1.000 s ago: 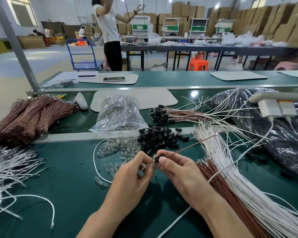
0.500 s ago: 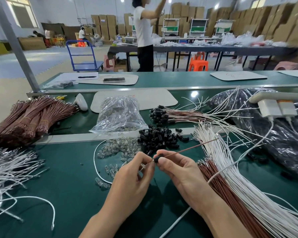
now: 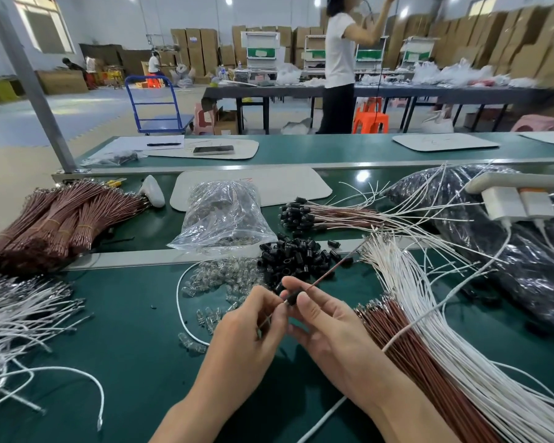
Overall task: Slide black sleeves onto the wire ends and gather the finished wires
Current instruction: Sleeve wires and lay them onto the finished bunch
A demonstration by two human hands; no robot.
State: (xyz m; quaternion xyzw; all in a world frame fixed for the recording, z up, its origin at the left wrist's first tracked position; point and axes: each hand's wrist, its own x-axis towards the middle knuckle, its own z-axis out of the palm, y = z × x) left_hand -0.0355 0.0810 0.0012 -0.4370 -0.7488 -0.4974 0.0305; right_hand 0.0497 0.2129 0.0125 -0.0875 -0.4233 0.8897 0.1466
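Note:
My right hand (image 3: 327,327) pinches a black sleeve (image 3: 292,298) threaded on a thin brown wire (image 3: 330,272) that runs up to the right. My left hand (image 3: 253,327) pinches the wire's bare end just left of the sleeve. A heap of loose black sleeves (image 3: 296,259) lies right behind my fingers. Finished brown wires with black sleeves (image 3: 320,214) lie in a bunch further back. Unsleeved brown wires (image 3: 406,356) and white wires (image 3: 435,314) fan out under my right forearm.
A clear bag (image 3: 223,219) and scattered clear bulbs (image 3: 219,279) sit left of the sleeves. Tied brown wire bundles (image 3: 55,223) and loose white wires (image 3: 16,318) fill the left. A big dark plastic bag (image 3: 506,251) and white chargers (image 3: 515,203) lie right. A person (image 3: 341,68) stands beyond the bench.
The sleeve has slid a little further along the wire between my fingers. The person in the background has walked to the right.

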